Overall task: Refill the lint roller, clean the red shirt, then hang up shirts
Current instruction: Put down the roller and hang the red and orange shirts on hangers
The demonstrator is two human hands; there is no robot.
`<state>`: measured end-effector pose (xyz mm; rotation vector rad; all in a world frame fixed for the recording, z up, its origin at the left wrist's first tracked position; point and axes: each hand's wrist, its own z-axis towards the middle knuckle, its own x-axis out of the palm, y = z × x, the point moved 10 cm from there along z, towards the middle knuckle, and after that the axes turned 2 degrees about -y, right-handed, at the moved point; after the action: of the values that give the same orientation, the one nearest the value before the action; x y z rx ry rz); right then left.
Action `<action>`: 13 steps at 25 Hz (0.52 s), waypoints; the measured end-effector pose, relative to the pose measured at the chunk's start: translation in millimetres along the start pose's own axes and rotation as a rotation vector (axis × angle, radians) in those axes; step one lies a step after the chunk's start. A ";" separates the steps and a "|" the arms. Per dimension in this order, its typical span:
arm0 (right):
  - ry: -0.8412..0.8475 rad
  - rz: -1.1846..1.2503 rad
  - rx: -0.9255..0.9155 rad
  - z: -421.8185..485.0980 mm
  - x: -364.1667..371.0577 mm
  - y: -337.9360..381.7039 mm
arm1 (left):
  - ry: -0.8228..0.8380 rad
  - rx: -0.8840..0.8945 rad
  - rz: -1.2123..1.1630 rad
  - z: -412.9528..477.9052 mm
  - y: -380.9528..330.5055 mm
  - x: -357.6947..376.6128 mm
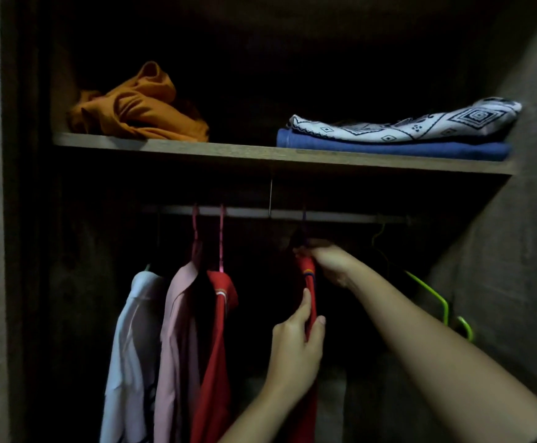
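- Red shirt (pixel 309 284): hangs edge-on just below the rail (pixel 244 214), right of centre in the wardrobe, held in both my hands. It is too dark to tell whether its hanger sits on the rail.
- Right hand (pixel 329 263): fingers curled tight around the top of the red shirt at the collar.
- Left hand (pixel 296 343): lower down, thumb and fingers pinching the shirt's front edge between them.
- White shirt (pixel 133 346), pink shirt (pixel 177 330), second red garment (pixel 219 346): hung side by side on the left part of the rail, the last two on pink hangers (pixel 221 238).
- Green hanger (pixel 436 294): bare, on the right, behind my right forearm.
- Shelf (pixel 244 153): above the rail.
- Orange cloth (pixel 139 113): crumpled, at the left end of the shelf.
- Patterned white cloth (pixel 404 124): folded, lying on a folded blue cloth (pixel 388 149), at the right end of the shelf.
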<state>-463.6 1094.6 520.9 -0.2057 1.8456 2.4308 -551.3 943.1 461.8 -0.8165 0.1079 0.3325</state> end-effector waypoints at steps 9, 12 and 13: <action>-0.165 -0.679 -0.183 -19.4 -8.7 12.5 | -0.009 0.102 0.215 0.4 -14.0 -12.5; -0.409 -0.811 -0.835 -89.4 -5.2 86.0 | -0.254 0.467 0.325 -0.3 -81.6 -72.6; -0.441 -0.826 -1.059 -121.8 1.6 109.6 | -0.339 0.608 0.365 0.4 -110.4 -93.9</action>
<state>-474.3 947.7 592.8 -0.3487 0.0960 2.2410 -603.2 849.7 559.7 -0.1255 0.0350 0.7350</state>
